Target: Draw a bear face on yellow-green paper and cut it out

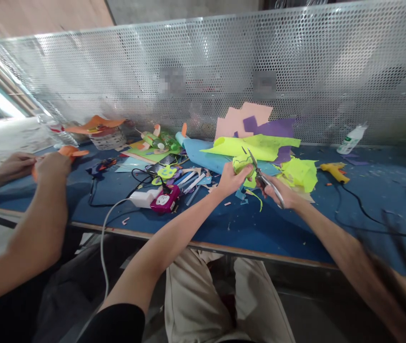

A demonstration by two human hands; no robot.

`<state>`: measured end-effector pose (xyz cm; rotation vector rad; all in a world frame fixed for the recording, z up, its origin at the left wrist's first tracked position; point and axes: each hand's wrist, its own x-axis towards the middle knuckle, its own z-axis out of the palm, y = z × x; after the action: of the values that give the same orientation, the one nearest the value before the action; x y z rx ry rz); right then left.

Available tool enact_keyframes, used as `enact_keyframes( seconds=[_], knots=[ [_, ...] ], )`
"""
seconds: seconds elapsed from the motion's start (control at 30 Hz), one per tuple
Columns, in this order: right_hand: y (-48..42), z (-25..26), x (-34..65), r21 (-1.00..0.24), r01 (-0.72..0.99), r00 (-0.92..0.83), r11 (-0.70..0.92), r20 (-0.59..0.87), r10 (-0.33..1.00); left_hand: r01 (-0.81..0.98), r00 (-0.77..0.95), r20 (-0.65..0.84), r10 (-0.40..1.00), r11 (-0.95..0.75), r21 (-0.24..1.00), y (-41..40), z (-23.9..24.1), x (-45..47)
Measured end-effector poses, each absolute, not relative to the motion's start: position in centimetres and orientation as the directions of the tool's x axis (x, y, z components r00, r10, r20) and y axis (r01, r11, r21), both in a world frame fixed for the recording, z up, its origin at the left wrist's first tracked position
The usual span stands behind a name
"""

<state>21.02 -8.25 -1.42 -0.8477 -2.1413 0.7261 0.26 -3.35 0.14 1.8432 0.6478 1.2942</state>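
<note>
My left hand [235, 180] pinches a small yellow-green sheet piece [243, 164] with dark outlines on it. In my right hand [278, 190] is a pair of scissors [273, 186], its blades parted and pointing up and left beside that piece. A thin yellow-green strip [256, 196] dangles below. Behind both hands lie a rolled yellow-green sheet [253, 146] and a light blue sheet [203, 155]. Just right of the scissors sits a crumpled yellow-green sheet [301, 174].
A magenta power adapter [165, 198] with cables stands left of my arm. To the right are a yellow glue gun [336, 172] and a white glue bottle [352, 139]. A co-worker's hands [51, 164] hold an orange piece at far left. A perforated metal panel [124, 81] borders the back.
</note>
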Motion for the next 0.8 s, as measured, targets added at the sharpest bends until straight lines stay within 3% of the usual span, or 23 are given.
enact_keyframes(
  seconds=[0.3, 0.5, 0.8],
  knots=[
    [-8.1, -2.0, 20.7, -0.724, 0.346, -0.499, 0.597, 0.397, 0.771, -0.004, 0.193, 0.598, 0.778, -0.609, 0.793, -3.4, -0.2, 0.7],
    [-8.0, -2.8, 20.6, -0.762, 0.318, -0.444, 0.564, 0.406, 0.798, 0.024, 0.306, 0.602, 0.737, -0.638, 0.77, -3.4, -0.2, 0.7],
    [-8.0, -2.5, 20.4, -0.746, 0.317, -0.471, 0.586, 0.412, 0.78, 0.029, 0.192, 0.662, 0.724, -0.679, 0.734, -3.6, 0.1, 0.9]
  ],
)
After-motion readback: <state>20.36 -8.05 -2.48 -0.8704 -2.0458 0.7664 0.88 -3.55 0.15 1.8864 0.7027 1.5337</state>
